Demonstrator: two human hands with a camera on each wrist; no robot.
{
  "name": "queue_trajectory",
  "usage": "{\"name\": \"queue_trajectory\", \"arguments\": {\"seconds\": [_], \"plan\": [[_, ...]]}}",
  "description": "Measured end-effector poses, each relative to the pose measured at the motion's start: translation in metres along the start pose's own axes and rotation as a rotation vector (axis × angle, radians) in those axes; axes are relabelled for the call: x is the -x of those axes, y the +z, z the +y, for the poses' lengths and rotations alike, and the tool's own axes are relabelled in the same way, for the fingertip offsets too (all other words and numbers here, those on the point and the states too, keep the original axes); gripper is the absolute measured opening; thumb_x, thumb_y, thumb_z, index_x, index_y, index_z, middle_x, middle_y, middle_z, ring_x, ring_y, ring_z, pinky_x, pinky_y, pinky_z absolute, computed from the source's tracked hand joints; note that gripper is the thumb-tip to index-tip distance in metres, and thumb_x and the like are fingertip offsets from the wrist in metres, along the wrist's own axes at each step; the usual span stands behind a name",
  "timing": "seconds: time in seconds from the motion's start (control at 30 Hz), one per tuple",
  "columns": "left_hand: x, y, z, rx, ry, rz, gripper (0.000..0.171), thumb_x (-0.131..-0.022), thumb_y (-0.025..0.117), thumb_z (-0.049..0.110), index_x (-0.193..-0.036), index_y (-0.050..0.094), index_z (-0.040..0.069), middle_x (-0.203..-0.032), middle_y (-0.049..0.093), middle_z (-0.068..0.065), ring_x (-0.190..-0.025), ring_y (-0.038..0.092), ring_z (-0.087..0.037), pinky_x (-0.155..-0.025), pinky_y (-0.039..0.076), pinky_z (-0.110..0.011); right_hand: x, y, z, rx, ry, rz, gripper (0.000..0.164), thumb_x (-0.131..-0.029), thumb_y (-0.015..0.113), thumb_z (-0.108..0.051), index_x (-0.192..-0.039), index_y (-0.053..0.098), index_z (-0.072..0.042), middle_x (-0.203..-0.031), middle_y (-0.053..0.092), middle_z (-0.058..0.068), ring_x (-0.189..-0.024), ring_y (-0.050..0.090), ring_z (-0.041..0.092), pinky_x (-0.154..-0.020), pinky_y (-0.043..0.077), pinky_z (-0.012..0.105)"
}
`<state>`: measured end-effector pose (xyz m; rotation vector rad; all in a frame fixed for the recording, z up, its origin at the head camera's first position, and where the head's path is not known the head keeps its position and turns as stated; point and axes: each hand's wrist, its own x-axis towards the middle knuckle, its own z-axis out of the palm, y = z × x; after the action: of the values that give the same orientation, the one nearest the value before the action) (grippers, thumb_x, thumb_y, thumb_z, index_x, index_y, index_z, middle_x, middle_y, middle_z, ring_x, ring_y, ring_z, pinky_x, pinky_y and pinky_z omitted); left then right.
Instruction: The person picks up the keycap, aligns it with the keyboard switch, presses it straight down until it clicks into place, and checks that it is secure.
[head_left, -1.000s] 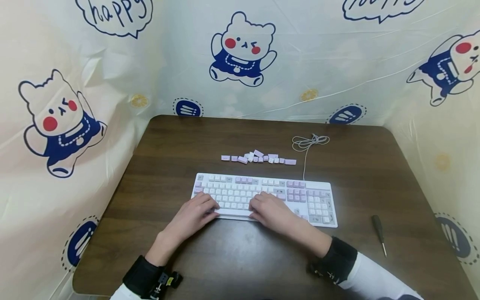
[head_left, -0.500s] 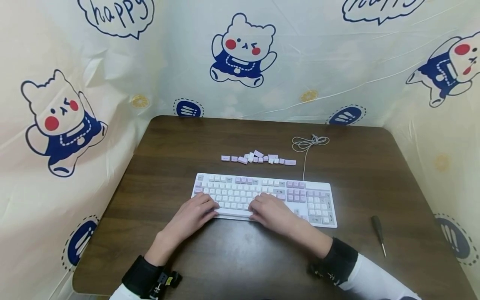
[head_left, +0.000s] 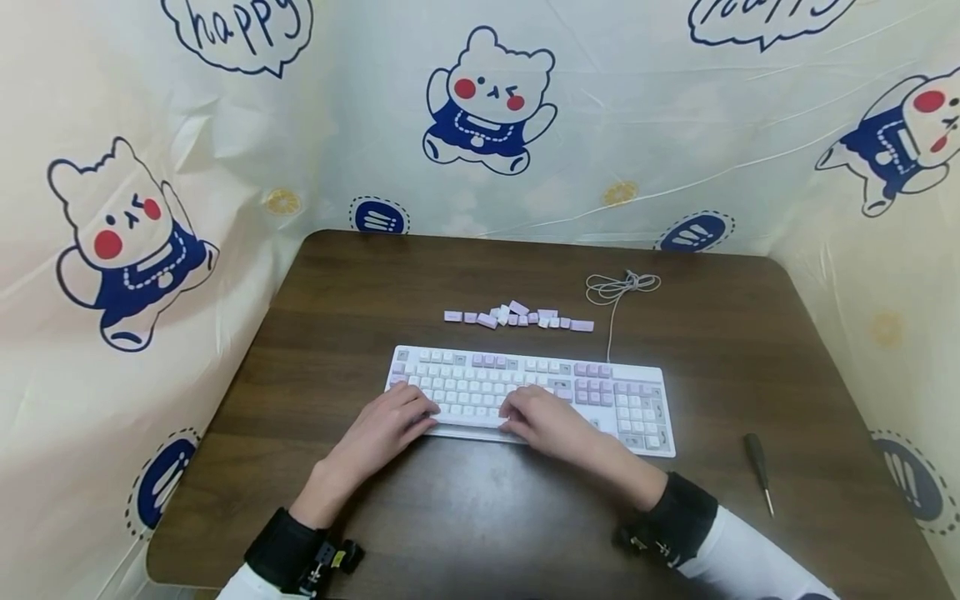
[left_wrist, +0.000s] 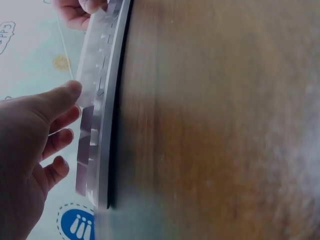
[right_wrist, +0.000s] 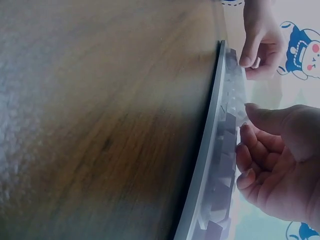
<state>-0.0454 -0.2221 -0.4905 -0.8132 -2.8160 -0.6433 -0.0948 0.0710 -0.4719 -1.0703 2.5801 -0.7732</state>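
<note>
A white and lilac keyboard (head_left: 480, 387) lies on the table in the head view. My left hand (head_left: 390, 425) is over its left end, fingers loosely bent and fingertips right at the keys. Farther right, my right hand (head_left: 551, 423) is over the lower middle rows with its fingers bent down and its thumb near the front edge. Both wrist views show the keyboard edge-on. There the left thumb (left_wrist: 70, 90) and the right thumb (right_wrist: 257, 112) point along the key tops, and neither hand grips anything. Keys beneath both hands are hidden in the head view.
Several loose lilac and white keycaps (head_left: 517, 315) lie in a row behind the keyboard. A bundled cable (head_left: 622, 285) runs from its back edge. At the right is a dark-handled screwdriver (head_left: 756, 458). Printed sheets (head_left: 637, 100) surround the brown table (head_left: 480, 517).
</note>
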Motion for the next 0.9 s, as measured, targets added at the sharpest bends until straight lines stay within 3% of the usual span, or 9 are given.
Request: {"name": "queue_trajectory", "arguments": {"seconds": [0.4,0.63,0.9], "plan": [[-0.004,0.002,-0.001,-0.009,0.048,0.033,0.018,-0.086,0.087,0.017,-0.1,0.076,0.015,-0.096,0.066,0.005,-0.087,0.052,-0.013,-0.073,0.048,-0.03,-0.002,0.003,-0.005,0.08,0.033,0.016,0.012,-0.095,0.078,-0.021,-0.096,0.068,-0.015,-0.083,0.061,-0.006,-0.081,0.053,0.012,-0.073,0.047,0.03],[-0.006,0.003,0.0,-0.007,0.029,0.005,0.016,-0.087,0.086,0.017,-0.098,0.074,0.016,-0.095,0.065,0.005,-0.086,0.05,-0.012,-0.072,0.047,-0.03,0.0,0.007,-0.01,0.179,-0.034,0.068,0.015,-0.092,0.08,-0.017,-0.092,0.066,-0.013,-0.085,0.064,-0.003,-0.08,0.054,0.016,-0.072,0.049,0.033],[-0.008,0.002,0.002,0.003,-0.006,-0.03,0.019,-0.083,0.09,0.017,-0.088,0.071,0.017,-0.086,0.062,0.008,-0.082,0.049,-0.012,-0.07,0.046,-0.029,-0.003,0.01,-0.021,0.156,-0.02,0.057,0.016,-0.09,0.08,-0.009,-0.086,0.064,-0.008,-0.082,0.062,0.002,-0.079,0.059,0.02,-0.074,0.052,0.037]]}}
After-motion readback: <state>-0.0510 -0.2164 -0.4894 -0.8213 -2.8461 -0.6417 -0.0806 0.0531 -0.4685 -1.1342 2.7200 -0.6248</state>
